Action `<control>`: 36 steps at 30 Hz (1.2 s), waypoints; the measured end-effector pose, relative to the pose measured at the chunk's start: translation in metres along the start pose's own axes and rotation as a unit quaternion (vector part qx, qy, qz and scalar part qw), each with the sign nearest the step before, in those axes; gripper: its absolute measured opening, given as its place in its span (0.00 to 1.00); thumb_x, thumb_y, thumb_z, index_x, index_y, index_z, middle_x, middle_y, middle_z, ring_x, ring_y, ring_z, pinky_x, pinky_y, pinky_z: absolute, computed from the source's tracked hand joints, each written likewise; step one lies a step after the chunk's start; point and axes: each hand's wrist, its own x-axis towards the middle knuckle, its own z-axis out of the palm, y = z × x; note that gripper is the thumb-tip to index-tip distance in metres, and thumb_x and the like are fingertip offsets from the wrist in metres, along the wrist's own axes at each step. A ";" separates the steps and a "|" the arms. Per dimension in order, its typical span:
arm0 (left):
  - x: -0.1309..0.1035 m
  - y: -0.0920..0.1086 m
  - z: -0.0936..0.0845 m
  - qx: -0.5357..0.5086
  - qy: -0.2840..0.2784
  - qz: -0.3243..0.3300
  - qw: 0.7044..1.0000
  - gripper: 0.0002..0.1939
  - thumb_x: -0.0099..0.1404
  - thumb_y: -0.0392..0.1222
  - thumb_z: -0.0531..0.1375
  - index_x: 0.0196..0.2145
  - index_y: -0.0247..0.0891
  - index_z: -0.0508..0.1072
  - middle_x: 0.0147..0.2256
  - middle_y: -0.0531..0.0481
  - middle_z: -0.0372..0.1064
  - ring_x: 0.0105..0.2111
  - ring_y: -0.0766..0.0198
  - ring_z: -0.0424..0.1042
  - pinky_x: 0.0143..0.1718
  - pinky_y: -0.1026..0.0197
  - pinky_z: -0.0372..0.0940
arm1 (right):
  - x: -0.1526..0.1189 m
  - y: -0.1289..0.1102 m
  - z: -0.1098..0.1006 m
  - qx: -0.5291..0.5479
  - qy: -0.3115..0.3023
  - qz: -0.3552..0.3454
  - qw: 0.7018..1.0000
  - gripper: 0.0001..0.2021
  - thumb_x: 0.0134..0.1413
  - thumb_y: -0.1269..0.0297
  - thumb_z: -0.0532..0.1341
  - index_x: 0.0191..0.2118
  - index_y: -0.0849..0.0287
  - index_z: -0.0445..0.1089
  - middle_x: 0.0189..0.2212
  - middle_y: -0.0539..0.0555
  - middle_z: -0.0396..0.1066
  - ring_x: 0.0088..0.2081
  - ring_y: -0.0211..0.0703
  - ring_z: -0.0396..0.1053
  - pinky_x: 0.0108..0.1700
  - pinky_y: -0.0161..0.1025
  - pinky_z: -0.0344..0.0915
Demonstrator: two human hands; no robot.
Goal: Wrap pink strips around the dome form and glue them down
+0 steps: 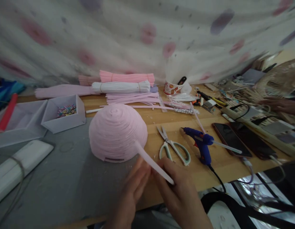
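Note:
A pale pink dome (pixel 117 133) wound in coiled fuzzy strands sits on the grey mat, with a dark slot near its lower edge. From its right side a pink fuzzy strip (pixel 153 163) runs down toward me. My right hand (pixel 177 190) pinches the strip near its free end. Close beside it, my left hand (pixel 133 187) is blurred below the dome, its fingers close together; whether they hold anything is hard to see. Open-bladed scissors (pixel 172 144) with pale green handles lie right of the dome, and a blue glue gun (pixel 201 143) lies beyond them.
Bundles of pink and white stems (pixel 121 86) lie behind the dome. White trays (pixel 64 114), one with beads, stand left, near a white box (pixel 21 168). Phones (pixel 230 138) and a power strip (pixel 252 124) lie right. Another person's hand (pixel 281 105) shows at far right.

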 end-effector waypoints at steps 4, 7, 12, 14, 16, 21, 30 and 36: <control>-0.006 0.004 0.005 0.018 0.012 0.024 0.999 0.21 0.71 0.46 0.56 0.60 0.54 0.71 0.66 0.57 0.61 0.69 0.46 0.46 0.67 0.37 0.45 | 0.000 -0.001 -0.001 -0.063 -0.024 -0.026 0.997 0.12 0.64 0.67 0.53 0.27 0.56 0.60 0.20 0.46 0.61 0.22 0.35 0.56 0.24 0.33 0.52; -0.010 0.008 0.007 0.047 0.026 0.020 0.998 0.19 0.72 0.46 0.54 0.58 0.52 0.72 0.66 0.57 0.61 0.70 0.48 0.44 0.68 0.38 0.42 | -0.001 -0.002 -0.003 -0.080 -0.038 -0.031 0.996 0.12 0.61 0.69 0.53 0.26 0.55 0.57 0.19 0.44 0.59 0.21 0.34 0.55 0.23 0.33 0.50; -0.016 0.015 0.017 0.060 0.021 0.032 0.997 0.21 0.72 0.43 0.55 0.61 0.53 0.69 0.66 0.55 0.60 0.70 0.48 0.44 0.68 0.38 0.42 | -0.003 0.000 -0.004 -0.076 -0.050 -0.016 0.996 0.11 0.60 0.69 0.53 0.26 0.55 0.56 0.19 0.44 0.59 0.21 0.34 0.55 0.23 0.32 0.50; -0.019 0.015 0.019 0.050 0.012 0.059 0.997 0.25 0.70 0.41 0.58 0.63 0.54 0.66 0.67 0.53 0.59 0.70 0.48 0.45 0.68 0.38 0.43 | -0.003 0.001 -0.004 -0.057 -0.047 -0.012 0.997 0.11 0.60 0.69 0.54 0.26 0.55 0.58 0.19 0.44 0.60 0.21 0.34 0.57 0.23 0.32 0.51; -0.022 0.014 0.019 0.043 0.012 0.073 0.996 0.30 0.67 0.39 0.61 0.64 0.57 0.63 0.68 0.53 0.56 0.70 0.48 0.47 0.68 0.37 0.44 | -0.005 0.001 -0.006 -0.032 -0.047 -0.017 0.998 0.11 0.62 0.68 0.53 0.27 0.56 0.61 0.21 0.46 0.63 0.23 0.35 0.60 0.25 0.33 0.55; -0.018 0.004 0.006 0.033 0.040 0.079 0.996 0.28 0.71 0.41 0.57 0.64 0.66 0.60 0.66 0.56 0.60 0.69 0.50 0.50 0.68 0.35 0.41 | -0.007 -0.001 -0.007 0.015 -0.048 -0.013 0.999 0.14 0.67 0.66 0.51 0.28 0.56 0.64 0.23 0.48 0.66 0.26 0.37 0.64 0.29 0.33 0.60; -0.006 -0.026 -0.009 0.011 0.029 0.070 0.997 0.26 0.72 0.45 0.54 0.66 0.55 0.60 0.62 0.51 0.67 0.69 0.52 0.45 0.67 0.35 0.46 | -0.002 0.006 -0.003 0.024 -0.071 0.040 0.996 0.10 0.58 0.69 0.56 0.26 0.57 0.66 0.19 0.46 0.65 0.22 0.36 0.60 0.24 0.33 0.54; -0.003 -0.031 -0.006 0.024 0.016 0.067 0.997 0.21 0.69 0.50 0.58 0.59 0.58 0.70 0.61 0.52 0.68 0.68 0.48 0.48 0.66 0.35 0.47 | -0.001 0.006 0.002 0.075 -0.012 0.075 0.994 0.12 0.54 0.65 0.56 0.21 0.58 0.63 0.16 0.44 0.54 0.20 0.33 0.51 0.21 0.33 0.47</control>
